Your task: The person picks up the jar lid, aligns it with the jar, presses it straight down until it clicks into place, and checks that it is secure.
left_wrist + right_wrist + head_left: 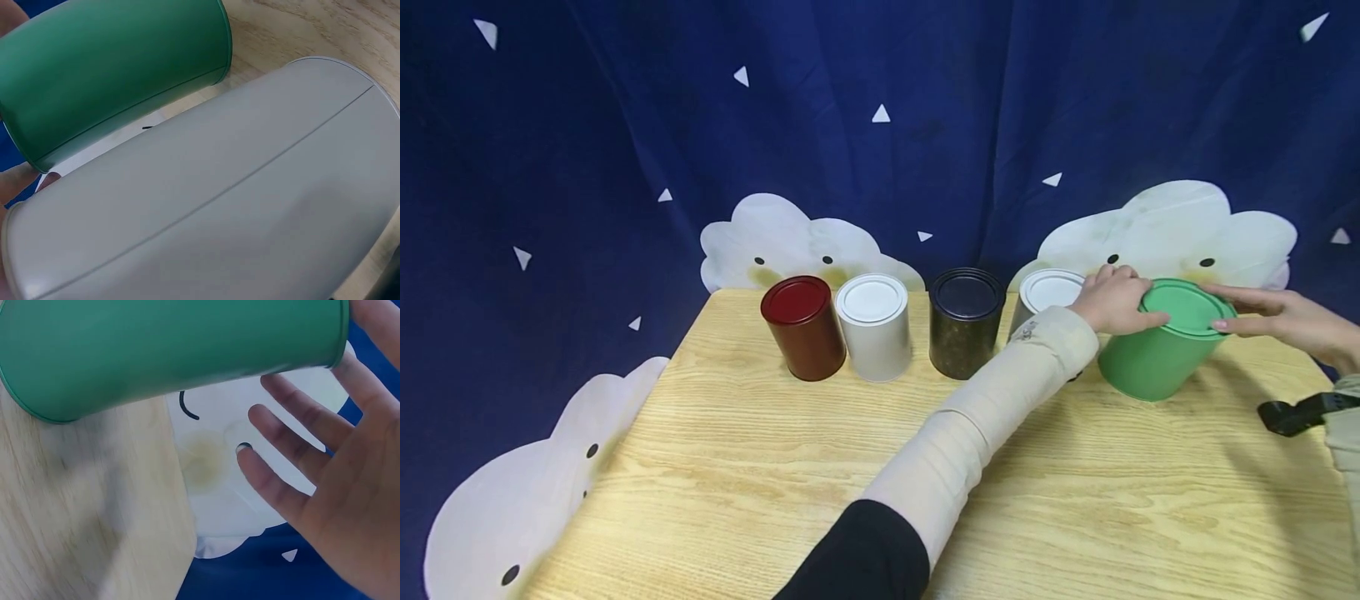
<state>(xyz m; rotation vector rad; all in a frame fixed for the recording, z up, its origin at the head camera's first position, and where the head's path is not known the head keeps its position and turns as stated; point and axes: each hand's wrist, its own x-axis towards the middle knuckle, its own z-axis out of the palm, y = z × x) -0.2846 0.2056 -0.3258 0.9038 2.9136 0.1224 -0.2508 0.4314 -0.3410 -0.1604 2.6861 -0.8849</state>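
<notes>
A green lidded can (pixel 1157 362) stands at the right end of a row of cans near the table's far edge. My left hand (pixel 1114 302) grips its left rim, the thumb over the lid's edge and fingers bent behind. Opposite, the right hand (pixel 1288 323) touches the right rim with thumb and index finger. In the right wrist view its other fingers (pixel 275 478) are straight and spread beside the can. Just left of the green can is a white can (pixel 1047 290), partly hidden by my left forearm; it fills much of the left wrist view (pixel 206 181).
Farther left in the row stand a black can (pixel 964 337), another white can (pixel 876 342) and a dark red can (pixel 808 342). Behind the wooden table (pixel 737 483) hangs a dark blue curtain (pixel 850 175) with white clouds. A black device (pixel 1300 414) sits at my right wrist.
</notes>
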